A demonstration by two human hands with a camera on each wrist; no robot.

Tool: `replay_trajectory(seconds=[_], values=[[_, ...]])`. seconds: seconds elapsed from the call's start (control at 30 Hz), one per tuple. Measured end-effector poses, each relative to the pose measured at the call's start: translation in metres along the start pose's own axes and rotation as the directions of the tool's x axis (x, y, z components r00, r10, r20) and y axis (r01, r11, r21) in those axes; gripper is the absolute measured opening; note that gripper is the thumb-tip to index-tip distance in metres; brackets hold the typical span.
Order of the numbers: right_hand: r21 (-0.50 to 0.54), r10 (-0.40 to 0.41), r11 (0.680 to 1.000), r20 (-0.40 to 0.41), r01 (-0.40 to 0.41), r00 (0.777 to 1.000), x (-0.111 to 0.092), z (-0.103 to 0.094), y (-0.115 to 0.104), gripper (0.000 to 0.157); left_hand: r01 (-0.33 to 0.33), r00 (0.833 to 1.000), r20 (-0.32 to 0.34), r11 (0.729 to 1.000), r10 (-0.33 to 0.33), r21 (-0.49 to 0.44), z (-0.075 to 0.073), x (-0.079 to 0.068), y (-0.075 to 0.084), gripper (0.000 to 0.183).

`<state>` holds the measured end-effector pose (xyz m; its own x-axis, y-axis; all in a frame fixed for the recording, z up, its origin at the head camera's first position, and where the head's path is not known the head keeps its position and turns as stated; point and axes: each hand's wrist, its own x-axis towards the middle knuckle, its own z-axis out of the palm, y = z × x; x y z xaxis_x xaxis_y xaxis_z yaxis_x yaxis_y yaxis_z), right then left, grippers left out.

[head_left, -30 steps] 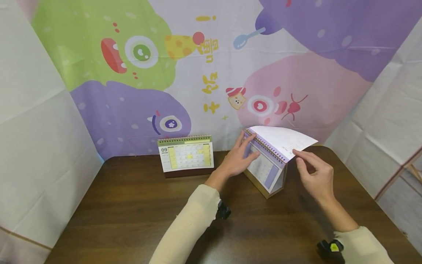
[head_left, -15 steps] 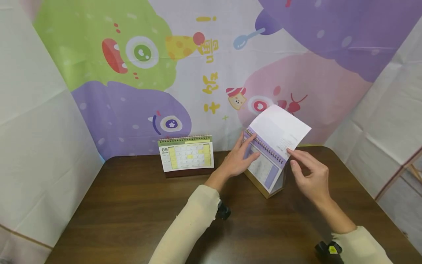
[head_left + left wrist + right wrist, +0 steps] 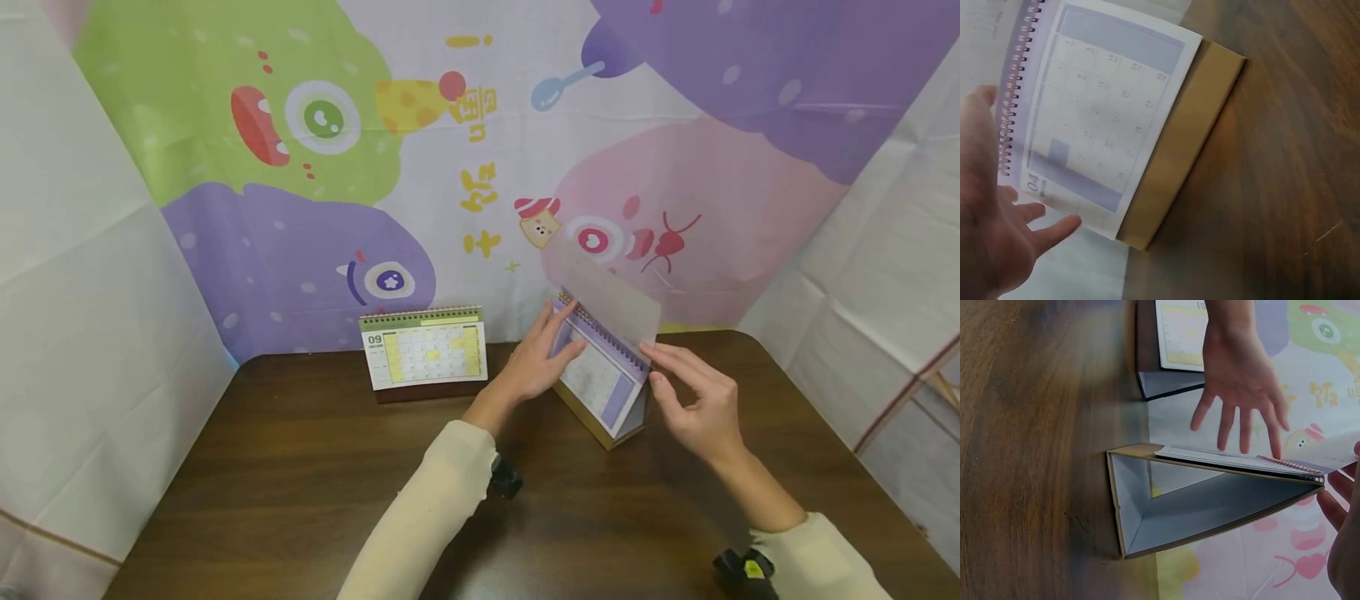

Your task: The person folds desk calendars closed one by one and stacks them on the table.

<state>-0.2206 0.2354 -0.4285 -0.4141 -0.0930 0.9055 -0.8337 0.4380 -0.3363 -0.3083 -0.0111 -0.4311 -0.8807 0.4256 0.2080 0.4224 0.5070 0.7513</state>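
Observation:
A purple desk calendar (image 3: 596, 379) with a spiral binding stands angled on its brown folded base; the left wrist view reads 04 on its front sheet (image 3: 1094, 119). My left hand (image 3: 531, 367) has its fingers spread, the fingertips touching the calendar's upper left by the binding. One page (image 3: 618, 296) stands raised above the rings. At that page's lower right corner, my right hand (image 3: 697, 408) pinches it between thumb and fingers. From the side, the right wrist view shows the calendar's hollow triangular stand (image 3: 1210, 506) and the left palm (image 3: 1241, 375) beyond it.
A second, green-and-yellow desk calendar (image 3: 431, 358) marked 09 stands to the left at the back of the dark wood table (image 3: 300, 483). Behind the table hangs a cloth printed with cartoon figures (image 3: 480, 167). White cloth walls (image 3: 82, 292) flank both sides.
The page in my right hand has swung from lying back behind the rings to standing up over them. My right hand has come slightly left; the left hand stays nearly in place.

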Motion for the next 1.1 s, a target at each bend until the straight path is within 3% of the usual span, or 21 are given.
replay_trajectory(seconds=[0.13, 0.2, 0.23, 0.37, 0.43, 0.47, 0.63, 0.7, 0.8, 0.87, 0.93, 1.0, 1.1], values=[[0.011, -0.011, 1.0, 0.004, 0.011, 1.0, -0.001, 0.001, 0.002, 0.038, -0.072, 0.995, -0.084, 0.98, 0.057, -0.183, -0.009, 0.003, 0.0, 0.069], [0.014, -0.015, 1.0, 0.007, 0.014, 1.0, -0.002, 0.001, 0.003, 0.039, -0.111, 0.989, -0.129, 0.947, 0.075, -0.303, -0.015, 0.005, 0.0, 0.071], [0.015, -0.016, 1.0, 0.007, 0.016, 1.0, -0.002, 0.001, 0.003, 0.039, -0.14, 0.984, -0.152, 0.927, 0.092, -0.347, -0.014, 0.013, -0.012, 0.077], [0.017, -0.027, 0.999, 0.015, 0.027, 1.0, -0.002, 0.001, 0.003, 0.038, -0.188, 0.973, -0.207, 0.857, 0.098, -0.48, -0.024, 0.016, -0.011, 0.093], [0.023, -0.037, 0.999, 0.021, 0.037, 0.999, -0.002, 0.001, 0.004, 0.036, -0.204, 0.969, -0.229, 0.839, 0.097, -0.505, -0.027, 0.015, -0.01, 0.101], [0.026, -0.042, 0.999, 0.024, 0.041, 0.999, -0.002, 0.001, 0.004, 0.035, -0.196, 0.969, -0.234, 0.831, 0.081, -0.521, -0.031, 0.006, 0.003, 0.1], [0.05, -0.066, 0.997, 0.031, 0.065, 0.997, -0.002, 0.001, 0.005, 0.033, -0.243, 0.953, -0.285, 0.824, 0.104, -0.511, -0.036, 0.004, 0.002, 0.116], [0.061, -0.077, 0.995, 0.031, 0.075, 0.997, -0.002, 0.001, 0.006, 0.032, -0.273, 0.944, -0.301, 0.825, 0.133, -0.495, -0.034, 0.011, -0.01, 0.11], [0.076, -0.094, 0.993, 0.042, 0.091, 0.995, -0.002, 0.001, 0.007, 0.028, -0.308, 0.937, -0.313, 0.798, 0.158, -0.517, -0.025, 0.03, -0.043, 0.093], [0.091, -0.109, 0.99, 0.053, 0.104, 0.993, -0.002, 0.0, 0.007, 0.025, -0.314, 0.935, -0.317, 0.79, 0.16, -0.527, -0.018, 0.044, -0.067, 0.086], [0.111, -0.127, 0.987, 0.064, 0.119, 0.99, -0.002, 0.0, 0.008, 0.022, -0.309, 0.937, -0.317, 0.77, 0.146, -0.559, -0.014, 0.052, -0.081, 0.085], [0.131, -0.145, 0.982, 0.07, 0.135, 0.987, -0.002, -0.001, 0.008, 0.019, -0.313, 0.934, -0.328, 0.769, 0.143, -0.557, -0.014, 0.052, -0.083, 0.088], [0.155, -0.164, 0.976, 0.076, 0.15, 0.984, -0.002, -0.001, 0.009, 0.017, -0.309, 0.925, -0.362, 0.789, 0.119, -0.531, -0.02, 0.036, -0.062, 0.094]])
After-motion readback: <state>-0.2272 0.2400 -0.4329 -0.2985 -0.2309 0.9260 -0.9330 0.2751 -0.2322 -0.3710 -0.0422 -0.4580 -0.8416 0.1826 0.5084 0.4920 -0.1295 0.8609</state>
